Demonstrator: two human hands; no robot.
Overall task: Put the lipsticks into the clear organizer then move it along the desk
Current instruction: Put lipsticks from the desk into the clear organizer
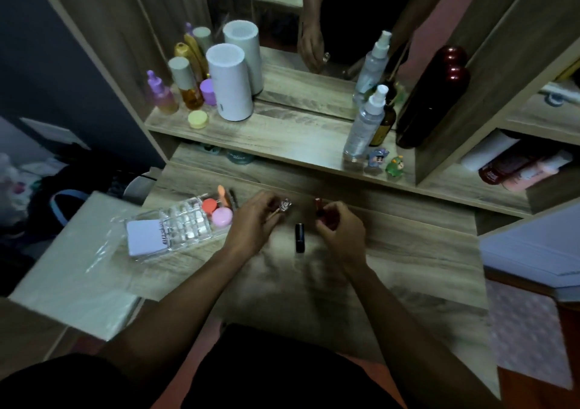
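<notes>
Between your hands, a black lipstick (299, 238) lies waiting on the surface (408, 251). Your left hand (255, 220) pinches a clear-capped lipstick (284, 206), your right hand (340, 231) a red lipstick (319, 208), both apparently bound for the clear organizer (185, 225) beyond your left.

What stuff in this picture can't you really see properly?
Head view only:
- The red lipstick: mostly hidden inside the right hand.
- The small shiny thing in the left hand: blurred and partly covered by fingers, so I can't tell what it is.
- The clear organizer: see-through and glary, so its slots are hard to count.
- The things under the shelf: dark and cut off by the shelf edge.
</notes>
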